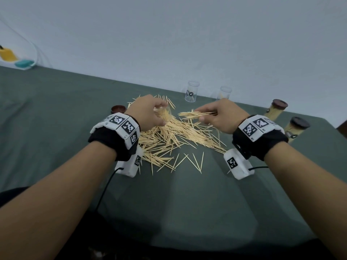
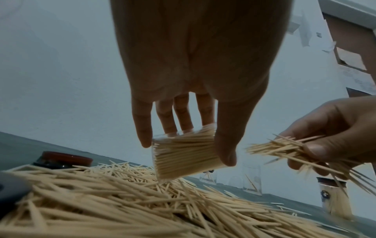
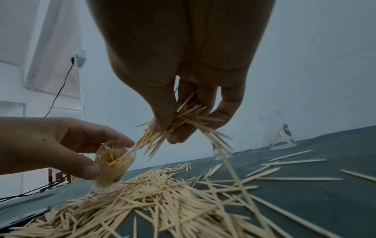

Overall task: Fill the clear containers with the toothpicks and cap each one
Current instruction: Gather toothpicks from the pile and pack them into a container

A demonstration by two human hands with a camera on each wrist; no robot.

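Pale wall behind; table [image 1: 56, 113] draped in grey-green cloth. Loose toothpick pile [image 1: 169, 139] at centre. Left hand [image 1: 148, 113] grips a clear container [image 2: 183, 154], nearly full of toothpicks, tilted, its base touching the pile. Right hand [image 1: 223, 117] pinches a bundle of toothpicks [image 3: 175, 127], its tips at the container mouth. Two clear containers [image 1: 192, 91] stand at 12 o'clock, almost empty. Two capped containers [image 1: 276, 109] at 2 o'clock. Loose brown cap [image 1: 118, 109] at 10 o'clock.

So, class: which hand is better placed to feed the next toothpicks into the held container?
Right hand: it pinches a toothpick bundle whose tips sit at the container mouth, while the left hand grips that container.
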